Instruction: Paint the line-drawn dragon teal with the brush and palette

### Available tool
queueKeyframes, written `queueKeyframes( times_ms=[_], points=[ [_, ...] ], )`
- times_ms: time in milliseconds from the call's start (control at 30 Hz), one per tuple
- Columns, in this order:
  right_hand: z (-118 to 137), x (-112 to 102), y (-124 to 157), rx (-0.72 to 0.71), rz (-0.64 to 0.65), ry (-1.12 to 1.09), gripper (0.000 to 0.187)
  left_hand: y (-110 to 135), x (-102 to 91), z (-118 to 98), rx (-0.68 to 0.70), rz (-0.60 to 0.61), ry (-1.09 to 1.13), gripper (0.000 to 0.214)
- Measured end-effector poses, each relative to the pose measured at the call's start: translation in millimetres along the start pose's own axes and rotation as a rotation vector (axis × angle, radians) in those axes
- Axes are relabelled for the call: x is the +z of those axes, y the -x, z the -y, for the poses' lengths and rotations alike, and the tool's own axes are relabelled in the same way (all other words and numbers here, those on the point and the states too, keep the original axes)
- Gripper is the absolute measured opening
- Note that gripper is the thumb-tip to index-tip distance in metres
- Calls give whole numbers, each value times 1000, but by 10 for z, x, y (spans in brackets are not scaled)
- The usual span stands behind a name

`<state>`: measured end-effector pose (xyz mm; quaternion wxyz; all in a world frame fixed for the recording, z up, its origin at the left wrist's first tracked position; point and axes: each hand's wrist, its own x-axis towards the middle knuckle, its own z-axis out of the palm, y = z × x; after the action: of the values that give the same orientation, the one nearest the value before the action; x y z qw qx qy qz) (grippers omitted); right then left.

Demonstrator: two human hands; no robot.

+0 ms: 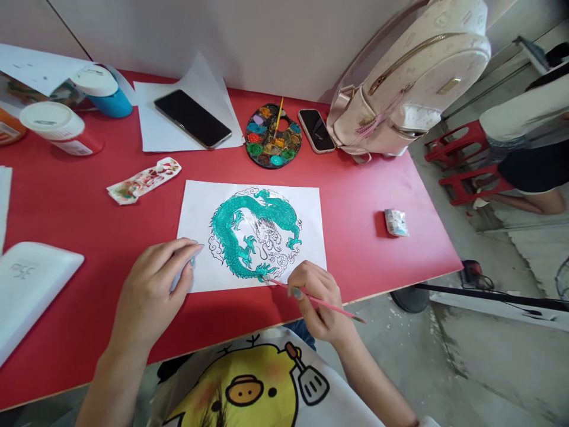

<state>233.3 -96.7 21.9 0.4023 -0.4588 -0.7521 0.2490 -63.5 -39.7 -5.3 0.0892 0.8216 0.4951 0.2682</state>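
A white sheet of paper (306,207) lies on the red table, printed with a circular line drawing of a dragon (231,237). Teal paint covers much of the dragon's body, while its head and the clouds are plain black outline. Between the fingers of my right hand (317,299) is a thin pink paintbrush (331,306), its tip on the tail near the paper's lower edge. My left hand (155,290) rests at the sheet's left edge, fingers loosely curved with a gap to the thumb and nothing visible in them.
Behind the paper are a paint palette (291,137) with a yellow brush, two phones and white sheets. Paint bottles (57,127) and a stained strip (144,181) lie left, with a white box (35,290). A backpack (418,77) and small packet (396,222) stand right. A person sits beyond.
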Motion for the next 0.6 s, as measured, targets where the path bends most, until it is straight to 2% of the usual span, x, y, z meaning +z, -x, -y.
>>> queueKeyframes(
  times_ms=[600],
  points=[
    [-1,-52,34,6,26,13,22,-13,-3,-11,24,11,-33,31]
  ],
)
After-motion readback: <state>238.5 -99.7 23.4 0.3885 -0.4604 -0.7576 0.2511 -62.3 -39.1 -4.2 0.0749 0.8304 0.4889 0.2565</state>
